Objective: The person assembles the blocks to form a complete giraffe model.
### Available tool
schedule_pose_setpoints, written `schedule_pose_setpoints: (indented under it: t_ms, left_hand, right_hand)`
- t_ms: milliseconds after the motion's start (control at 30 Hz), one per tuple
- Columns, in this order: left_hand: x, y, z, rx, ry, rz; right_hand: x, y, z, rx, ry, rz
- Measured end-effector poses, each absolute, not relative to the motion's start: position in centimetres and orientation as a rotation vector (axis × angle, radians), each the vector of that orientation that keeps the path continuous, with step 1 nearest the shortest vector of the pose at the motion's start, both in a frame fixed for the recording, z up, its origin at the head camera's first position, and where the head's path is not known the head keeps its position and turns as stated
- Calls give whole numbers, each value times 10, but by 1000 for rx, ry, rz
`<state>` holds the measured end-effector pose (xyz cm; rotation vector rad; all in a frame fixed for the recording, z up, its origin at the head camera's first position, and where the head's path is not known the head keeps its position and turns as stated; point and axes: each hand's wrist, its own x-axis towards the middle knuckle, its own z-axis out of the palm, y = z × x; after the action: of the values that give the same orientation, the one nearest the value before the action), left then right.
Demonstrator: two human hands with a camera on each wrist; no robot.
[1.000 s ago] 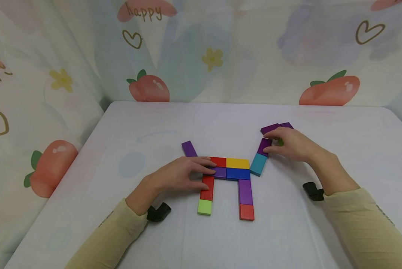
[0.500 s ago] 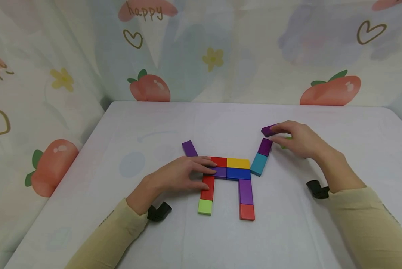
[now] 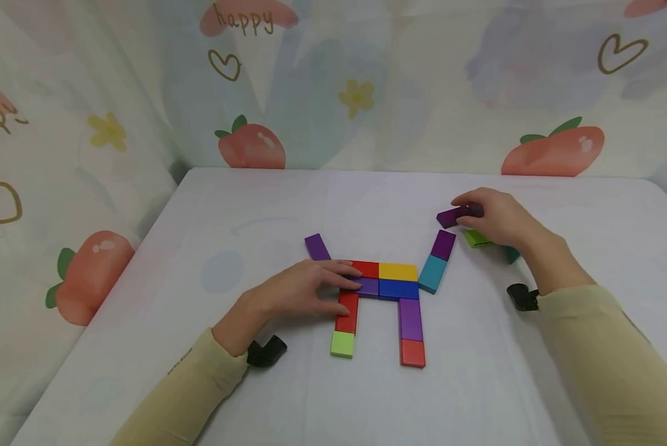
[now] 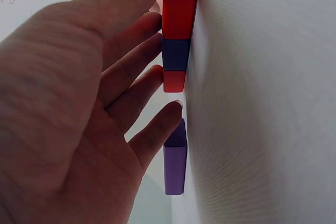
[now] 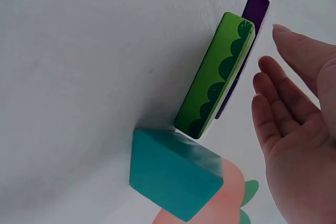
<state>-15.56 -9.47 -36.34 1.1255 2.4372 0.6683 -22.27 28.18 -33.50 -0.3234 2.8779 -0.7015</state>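
A flat, dark purple bar with a glossy face [image 3: 448, 217] lies on the table at the fingertips of the right hand [image 3: 501, 220], its far end partly covered by the fingers, so whether it is one piece or two end to end I cannot tell. The right thumb and fingers are parted around it; the right wrist view shows the fingertips a little above the surface, with a gap between thumb and fingers. Just below that grip, toward the person, lie a lime-green bar with a dark green scalloped edge [image 5: 215, 72] and, just beside it, a teal angular block [image 5: 173, 171].

Left of the right thumb, a short dark purple block [image 3: 442, 244] meets a blue-green block [image 3: 433, 274], both slanting down toward a yellow bar [image 3: 398, 272] and a blue bar [image 3: 398, 289].

The left hand [image 3: 294, 288] has its fingers spread: the thumb touches an upright red bar [image 3: 347, 316], two fingertips a violet bar [image 3: 369, 287] and a red bar [image 3: 369, 269]. Beyond its knuckles a tilted purple block [image 3: 317, 246] sticks out; below its thumb sits a pale lime square [image 3: 342, 344]. Right of the thumb stand a light purple bar [image 3: 410, 319] and a coral-red square [image 3: 413, 353].
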Motion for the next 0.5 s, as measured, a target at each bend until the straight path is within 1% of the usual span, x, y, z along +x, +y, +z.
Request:
schedule_pose_setpoints:
  t_ms: [167,500]
  left_hand:
    - [-156,-95,-365,1123,2440,666]
    - [-156,-96,-365,1130,2432,686]
  right_hand:
    - [-227,279,-336,-339,2855,-693]
    - [-230,286,-340,-282,2819,-728]
